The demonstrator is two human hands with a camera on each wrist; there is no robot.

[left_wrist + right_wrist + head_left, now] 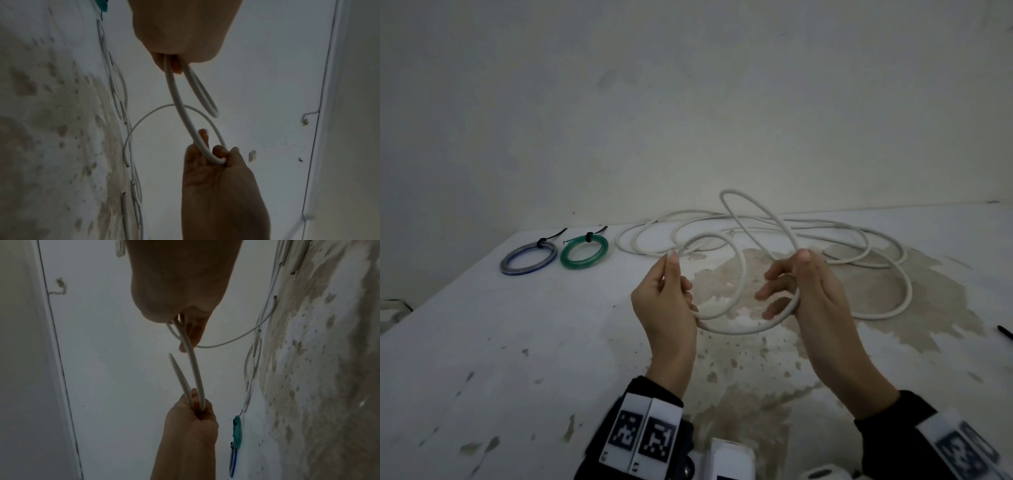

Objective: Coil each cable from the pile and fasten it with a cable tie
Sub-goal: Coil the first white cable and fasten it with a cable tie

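A long white cable (873, 310) lies in loose loops on the stained white table (517, 342). Both hands hold one small loop of it (739, 329) above the table. My left hand (671, 287) pinches the loop's left side, with the cable's free end sticking up past the thumb. My right hand (791, 274) grips the right side between thumb and curled fingers. In the left wrist view the left hand's fingers (174, 65) clamp two strands of cable (180, 104), and the right hand (216, 178) holds the far bend. The right wrist view shows the right hand (185, 318) and the left hand (191, 415) on the cable (193, 363).
Two finished coils lie at the table's back left, a blue one (529, 257) and a green one (584, 251), each bound with a black tie. A black tie (1005, 333) lies at the right edge. A pale wall stands behind the table.
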